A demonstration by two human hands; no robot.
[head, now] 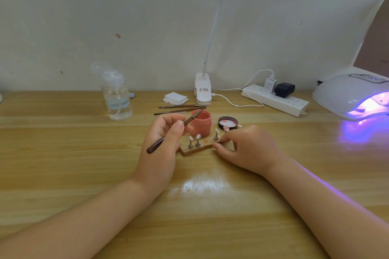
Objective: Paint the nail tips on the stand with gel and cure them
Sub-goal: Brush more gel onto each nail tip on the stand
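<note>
Wooden table [63,174], largest. UV curing lamp [349,95] at far right, lit violet, well apart from stand. Left hand [162,145]: fingers curled, pinching brush [174,130] betw. thumb & forefinger, bristle end tilted up over gel jar [201,123]. Right hand [246,149]: fingers curled, gripping right end of stand [195,149]. Stand at table centre, just in front of jar; nail tips [197,137] upright on pegs. Jar lid [228,122] beside jar.

The lamp clip [202,90] bears a label, seemingly unreadable.
</note>
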